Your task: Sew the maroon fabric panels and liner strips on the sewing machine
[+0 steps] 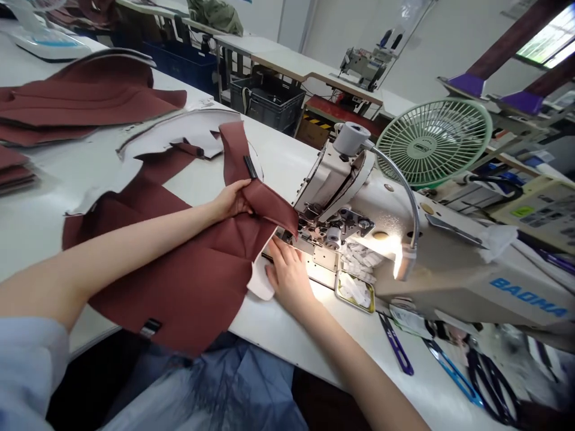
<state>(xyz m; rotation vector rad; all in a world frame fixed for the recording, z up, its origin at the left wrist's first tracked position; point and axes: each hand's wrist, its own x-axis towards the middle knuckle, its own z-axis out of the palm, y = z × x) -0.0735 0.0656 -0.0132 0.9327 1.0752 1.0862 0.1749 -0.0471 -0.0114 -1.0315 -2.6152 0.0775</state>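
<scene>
Head view shows the table (45, 203) under everything, and on it the machine (449, 269), which serves as the landmark. Left of the machine lies the fabric (188, 281), dark red, spread from the needle (309, 230) toward you and hanging a little over the table edge. Far left of the machine is a stack (81, 102) of the same cloth. Behind the machine stands a fan (433, 140).

Your left hand (231, 200) is left of the machine head, fingers closed on a raised fold of the fabric. Your right hand (290, 278) lies flat and open in front of the needle, pressing the fabric edge and a white lining (260, 281); it grips nothing.

The main danger, I think, is for your right fingertips: they are very near the needle, and a slip forward could bring them under it. The raised fold could also drop under the foot if the left hand loosens. The hanging part may pull the cloth crooked.

In front of the machine, the lamp (406, 263) glares on the plate, the tray (357, 291) sits just beside your right hand, and the snips (395, 344) lie near your forearm, where it could push them.
</scene>
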